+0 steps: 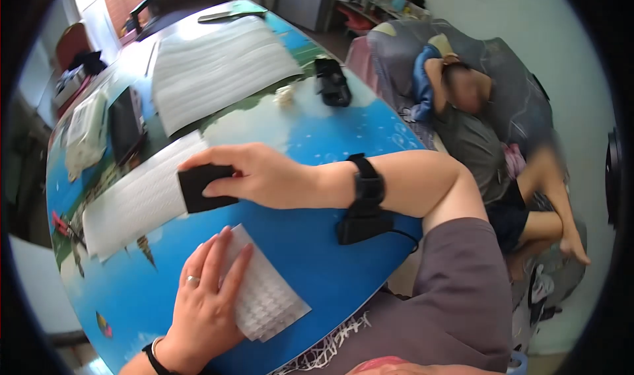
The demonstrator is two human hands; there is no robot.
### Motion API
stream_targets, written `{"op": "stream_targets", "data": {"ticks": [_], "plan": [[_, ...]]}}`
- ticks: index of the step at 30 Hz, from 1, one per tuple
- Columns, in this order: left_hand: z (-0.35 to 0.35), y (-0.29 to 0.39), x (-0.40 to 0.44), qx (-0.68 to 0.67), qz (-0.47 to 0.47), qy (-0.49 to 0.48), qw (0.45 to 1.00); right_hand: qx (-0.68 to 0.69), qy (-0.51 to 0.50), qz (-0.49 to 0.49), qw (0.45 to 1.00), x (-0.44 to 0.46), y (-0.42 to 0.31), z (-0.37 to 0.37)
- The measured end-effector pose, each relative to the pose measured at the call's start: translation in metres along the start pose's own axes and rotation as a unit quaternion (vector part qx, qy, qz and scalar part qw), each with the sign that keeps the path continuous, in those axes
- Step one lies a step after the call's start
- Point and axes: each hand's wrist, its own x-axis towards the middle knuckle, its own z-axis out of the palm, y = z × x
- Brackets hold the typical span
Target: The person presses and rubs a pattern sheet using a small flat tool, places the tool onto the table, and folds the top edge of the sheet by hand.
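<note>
Nearest: left hand (208,302) palm-down, fingers a bit spread, flat on white textured stack (272,299), which sits askew on the blue printed counter (132,302). Reads as a steadying step, not a grip.

Just past it: right hand (267,173) pinches black pad (197,189), thumb on near face, fingers over the top. Pad overlaps the near end of white strip (135,197); can't tell if it's touching. Step in hand looks like handling the pad while the stack is held down. Any move from here calls for keeping that pinch and not dragging the strip.

Farther: large white sheet (218,68) lies flat, black device (332,82) near its right edge.
</note>
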Motion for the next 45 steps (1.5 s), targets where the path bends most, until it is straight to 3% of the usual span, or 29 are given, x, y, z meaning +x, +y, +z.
{"op": "stream_targets", "data": {"ticks": [8,11,14,16,18,20,23,32,45], "plan": [[0.005,-0.002,-0.004,0.0,-0.014,-0.009,1.0,0.06,-0.013,0.008,0.998,0.006,0.009,-0.006],[0.003,-0.001,-0.003,0.002,-0.016,-0.013,1.0,0.068,-0.099,0.102,0.987,0.012,-0.011,-0.022],[0.003,-0.004,-0.005,0.006,-0.001,-0.003,1.0,0.161,-0.316,0.123,0.927,0.012,-0.024,-0.041],[0.007,-0.013,-0.005,0.002,0.018,0.013,1.0,0.135,-0.512,0.096,0.843,0.011,-0.039,-0.048],[0.002,-0.011,-0.004,-0.027,0.011,0.021,0.999,0.065,-0.598,0.068,0.796,0.003,-0.053,-0.044],[0.001,-0.01,-0.003,-0.043,0.002,0.015,0.999,0.083,-0.591,0.027,0.802,-0.008,-0.049,-0.033],[-0.002,-0.005,-0.005,-0.006,-0.008,0.017,1.0,0.006,-0.566,-0.04,0.823,-0.019,-0.037,-0.023],[-0.006,0.01,-0.012,0.04,0.03,0.022,0.999,-0.058,-0.591,0.013,0.804,-0.014,-0.046,-0.025],[0.007,0.013,-0.014,0.049,0.02,0.009,0.999,-0.04,-0.59,0.013,0.806,-0.015,-0.041,-0.024]]}}
